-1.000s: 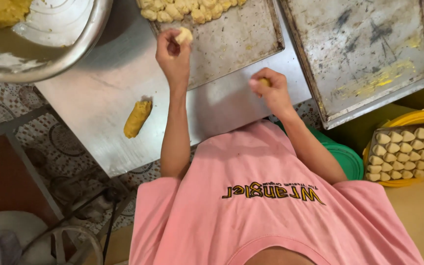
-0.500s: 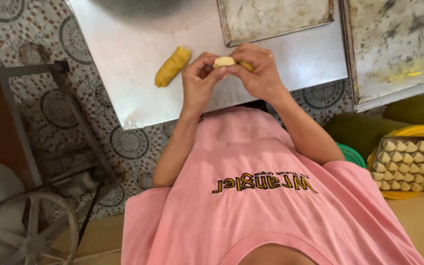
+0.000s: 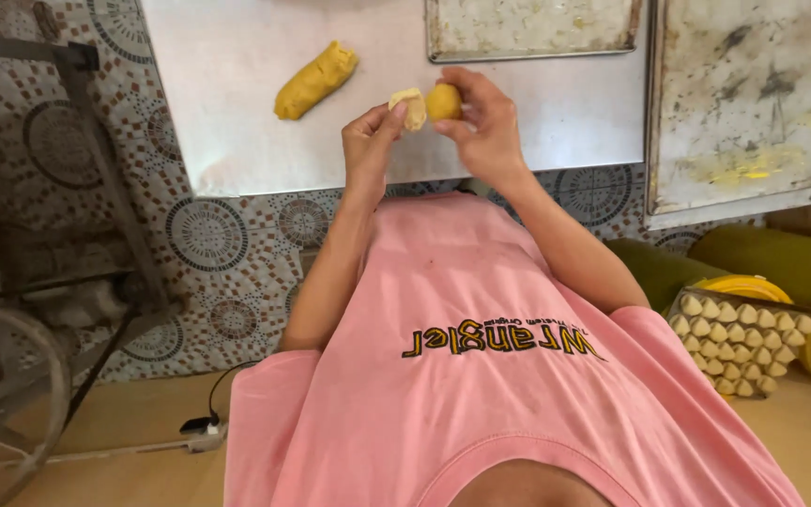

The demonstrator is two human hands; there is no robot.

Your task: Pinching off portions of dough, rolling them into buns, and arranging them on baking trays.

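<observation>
**Two small dough bits held right over the table edge – easy to drop**

Both pieces are up off the steel table, pinched in fingertips. The left hand has its thumb and fingers closed on a pale dough piece, and the right hand is curled round a small yellow ball, with the two pieces touching or nearly so. Can't tell from this angle whether the pale piece is flat or already cupped; fingers hide part of it.

What I'd worry about: the hands sit just above the near edge of the table. A loose pinch, or sticky dough pulling off one finger, could send a piece down past the edge onto the pink shirt or the floor. Squeezing too hard would likely tear the pale piece.

Room-wise, there's bare steel to the left, with only the yellow dough log lying there. The small baking tray sits just behind the hands, and the big baking tray overhangs the edge on the right, so that side is tight.
</observation>
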